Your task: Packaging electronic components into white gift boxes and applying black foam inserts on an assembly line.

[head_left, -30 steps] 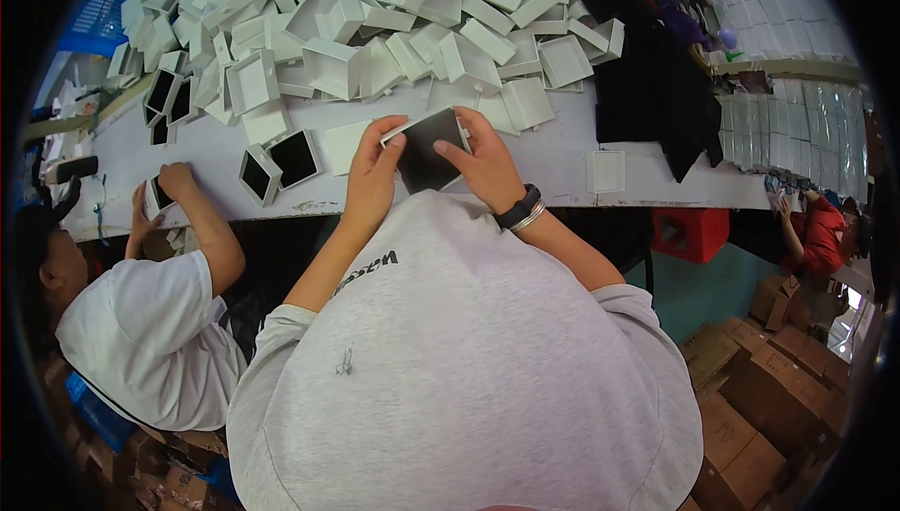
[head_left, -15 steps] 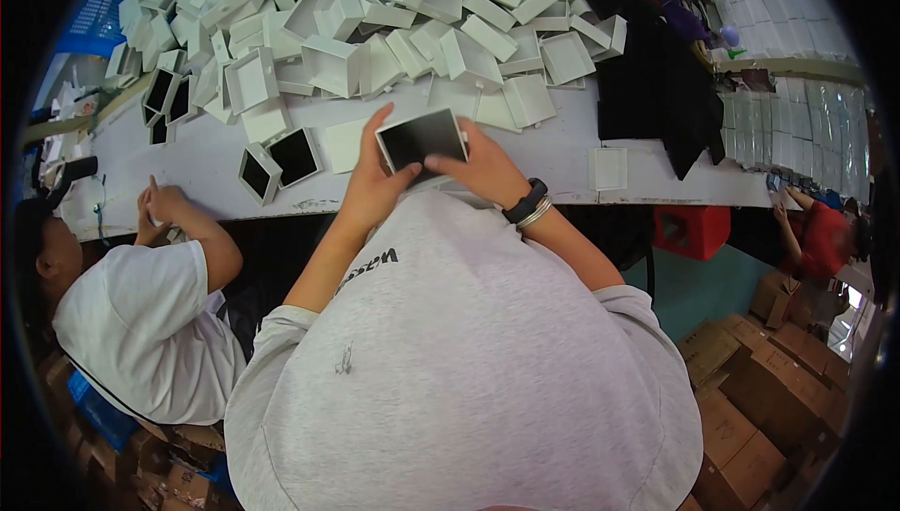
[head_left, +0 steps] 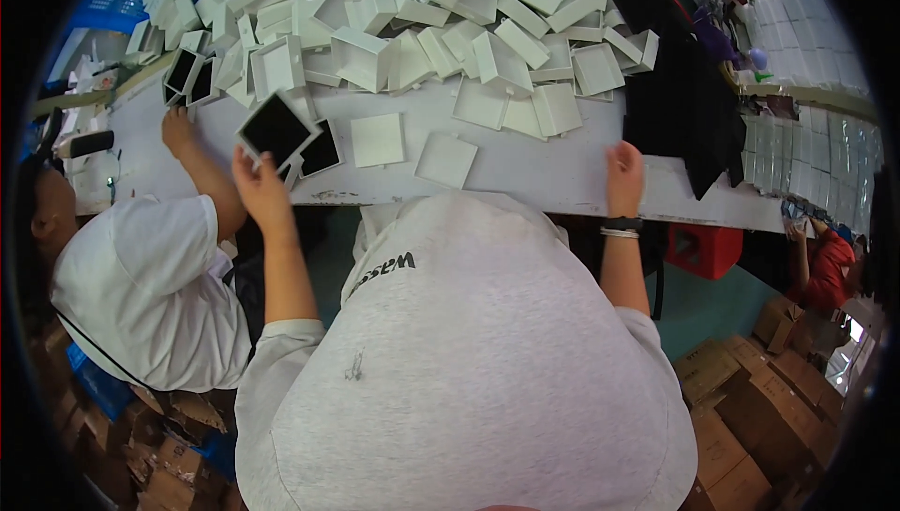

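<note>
Table (head_left: 525,169) runs left to right across the far half. On its far part, a heap of open box trays (head_left: 412,23). Nearer, just beside the near edge, two single trays (head_left: 377,139) (head_left: 446,157) lie side by side, approx. centre. Left hand (head_left: 258,187) is at the near edge, left of those, holding a tray with insert (head_left: 275,128) above the tabletop; another such tray (head_left: 321,150) lies just right of it. Right hand (head_left: 624,173) rests on the table, well to the right. Dark cloth (head_left: 680,108) lies right of that hand (partly over the edge). A co-worker's hand (head_left: 176,127) is on the table far left, w/ more insert trays (head_left: 187,75) behind it. Cardboard boxes (head_left: 750,389) stand on the floor, near right.
</note>
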A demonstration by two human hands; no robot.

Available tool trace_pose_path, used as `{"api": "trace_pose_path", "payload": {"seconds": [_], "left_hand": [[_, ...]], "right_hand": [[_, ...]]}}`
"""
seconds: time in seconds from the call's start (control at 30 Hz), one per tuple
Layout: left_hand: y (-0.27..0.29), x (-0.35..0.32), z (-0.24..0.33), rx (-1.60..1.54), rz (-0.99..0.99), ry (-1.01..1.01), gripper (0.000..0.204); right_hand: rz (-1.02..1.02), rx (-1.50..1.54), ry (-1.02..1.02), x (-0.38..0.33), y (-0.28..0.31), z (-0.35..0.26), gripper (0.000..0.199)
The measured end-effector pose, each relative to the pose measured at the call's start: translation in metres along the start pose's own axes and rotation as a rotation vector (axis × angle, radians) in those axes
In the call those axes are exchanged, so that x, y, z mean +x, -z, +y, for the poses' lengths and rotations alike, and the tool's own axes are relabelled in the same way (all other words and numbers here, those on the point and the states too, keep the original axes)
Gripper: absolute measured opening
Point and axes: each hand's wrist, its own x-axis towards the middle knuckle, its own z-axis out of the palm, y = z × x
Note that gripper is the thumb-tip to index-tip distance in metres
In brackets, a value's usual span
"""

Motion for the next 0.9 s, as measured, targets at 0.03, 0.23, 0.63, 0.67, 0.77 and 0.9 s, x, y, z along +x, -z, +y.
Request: {"api": "trace_pose_path", "payload": {"seconds": [0.03,0.23,0.63,0.67,0.77,0.9], "left_hand": [[0.018,0.021,-0.022,0.067,0.014,0.026,0.049],[0.017,0.050,-0.081,0.743,0.153,-0.215,0.058],[-0.109,-0.056,-0.017,0.899,-0.809,-0.581,0.091],[-0.108,-0.049,-0.014,0.950,-0.876,-0.625,0.094],[-0.105,-0.040,-0.010,1.131,-0.920,-0.673,0.097],[-0.102,-0.044,0.018,1.081,-0.878,-0.487,0.093]], "right_hand": [[0.130,-0.266,0.048,0.008,0.014,0.048,0.054],[-0.052,-0.799,-0.271,-0.002,0.023,0.079,0.090],[-0.308,-0.489,0.429,-0.064,-0.057,-0.022,0.075],[-0.308,-0.491,0.432,-0.057,-0.058,-0.014,0.075],[0.033,-0.163,0.313,-0.007,-0.049,0.027,0.062],[0.518,0.794,-0.587,0.077,-0.010,0.089,0.044]]}}
